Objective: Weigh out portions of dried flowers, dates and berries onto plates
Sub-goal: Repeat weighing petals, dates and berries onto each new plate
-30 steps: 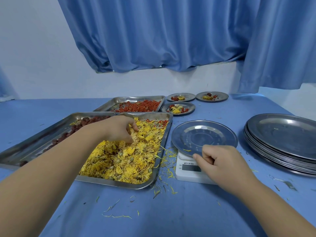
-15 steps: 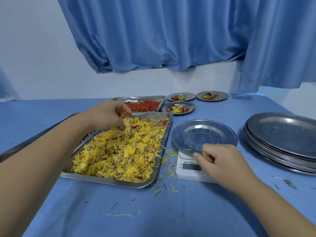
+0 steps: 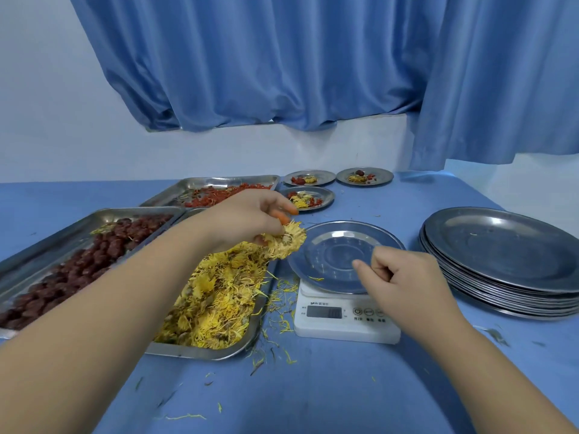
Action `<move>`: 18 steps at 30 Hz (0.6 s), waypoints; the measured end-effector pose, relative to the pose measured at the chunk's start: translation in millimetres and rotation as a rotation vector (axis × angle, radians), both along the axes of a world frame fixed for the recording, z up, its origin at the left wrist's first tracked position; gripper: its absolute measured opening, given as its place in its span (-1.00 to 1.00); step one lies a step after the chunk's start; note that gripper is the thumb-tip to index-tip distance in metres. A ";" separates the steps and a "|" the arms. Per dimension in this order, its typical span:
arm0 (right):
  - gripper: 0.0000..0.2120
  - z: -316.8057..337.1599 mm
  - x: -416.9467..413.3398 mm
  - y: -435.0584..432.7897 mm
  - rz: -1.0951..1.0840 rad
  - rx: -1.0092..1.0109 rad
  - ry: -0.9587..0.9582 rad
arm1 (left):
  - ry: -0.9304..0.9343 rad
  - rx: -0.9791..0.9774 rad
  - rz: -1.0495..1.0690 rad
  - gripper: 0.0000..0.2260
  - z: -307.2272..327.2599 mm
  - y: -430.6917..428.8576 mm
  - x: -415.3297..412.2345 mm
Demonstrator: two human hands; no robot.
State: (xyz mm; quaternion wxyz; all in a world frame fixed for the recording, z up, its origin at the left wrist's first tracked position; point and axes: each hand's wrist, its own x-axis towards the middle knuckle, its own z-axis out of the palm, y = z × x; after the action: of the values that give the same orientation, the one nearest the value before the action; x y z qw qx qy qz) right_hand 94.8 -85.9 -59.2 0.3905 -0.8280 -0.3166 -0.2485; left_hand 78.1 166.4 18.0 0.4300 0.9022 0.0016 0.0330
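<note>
A clump of dried flowers [image 3: 286, 242] is gripped in the left hand [image 3: 247, 219], held above the gap between the flower tray [image 3: 219, 352] and the one empty plate [image 3: 335, 255] set on the scale [image 3: 338, 321]. The right hand [image 3: 404, 277] is clenched over that plate's near rim, with nothing seen in it. Three trays are laid on the counter [image 3: 313, 396]: flowers, dates [image 3: 78, 270] and berries [image 3: 232, 194]. Three filled small plates [image 3: 308, 198] are grouped behind the scale, and one stack of empty plates [image 3: 501, 255] is placed to the right. Loose petals are scattered around the scale.
</note>
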 end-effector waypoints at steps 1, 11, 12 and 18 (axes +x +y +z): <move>-0.49 0.3 1.8 -1.5 -0.009 0.013 0.002 | 0.001 -0.011 -0.021 -0.71 -0.7 -10.6 7.7; -0.48 0.2 11.1 -7.4 -0.011 0.032 -0.019 | 0.072 0.183 -0.191 -0.68 -18.4 -74.5 53.3; -0.48 -0.1 11.4 -7.6 -0.009 0.037 -0.012 | 0.066 0.206 -0.198 -0.69 -18.8 -74.6 53.8; -0.49 -1.5 9.7 -6.7 0.011 0.040 0.015 | 0.028 0.228 -0.139 -0.72 -14.6 -62.8 51.2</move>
State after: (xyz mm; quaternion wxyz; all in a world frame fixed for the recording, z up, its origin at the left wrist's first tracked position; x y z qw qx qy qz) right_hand 104.5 -92.5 -60.7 0.4108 -0.8200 -0.3133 -0.2464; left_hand 129.3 103.6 3.4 0.3260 0.9435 -0.0584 -0.0095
